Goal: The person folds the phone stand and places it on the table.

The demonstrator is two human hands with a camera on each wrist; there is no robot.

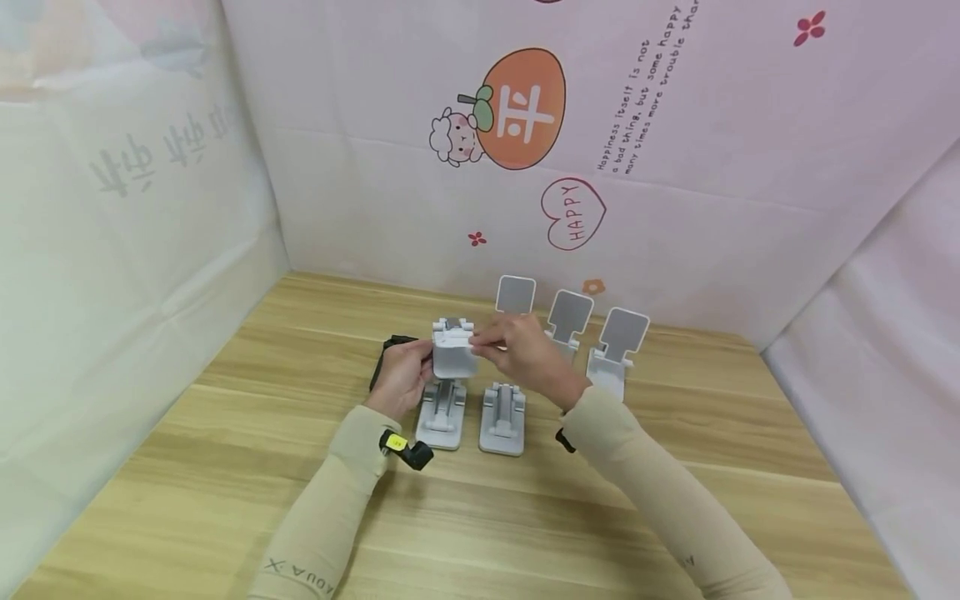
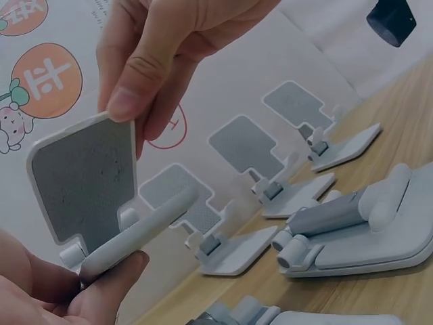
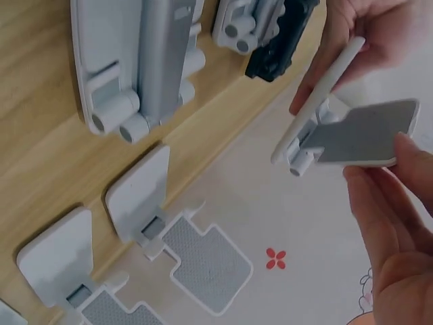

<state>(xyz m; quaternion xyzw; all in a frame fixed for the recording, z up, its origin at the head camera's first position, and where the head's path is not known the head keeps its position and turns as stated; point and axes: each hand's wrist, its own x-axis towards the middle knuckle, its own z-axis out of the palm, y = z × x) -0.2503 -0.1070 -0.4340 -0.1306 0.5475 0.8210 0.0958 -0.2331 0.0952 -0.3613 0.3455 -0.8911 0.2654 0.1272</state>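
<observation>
Printed cloth (image 1: 360,183) is backing a wooden table (image 1: 202,467). The left hand (image 1: 402,375) and right hand (image 1: 527,350) are gripping one stand (image 1: 455,363); only the head view is showing sleeves (image 1: 660,475).

Front: we have room over the table (image 1: 450,525) between the sleeves (image 1: 330,500).
Folded stands (image 1: 503,423): two block us, narrow gap between.
Raised stands (image 1: 571,314): three fence off back right.
Left: black object (image 3: 283,44) beside left hand (image 1: 402,375).

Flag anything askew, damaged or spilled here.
Two things: the held stand's grey pad shows small dark specks in the left wrist view, perhaps dirt; the backdrop's print runs sideways. No spill or breakage visible.
</observation>
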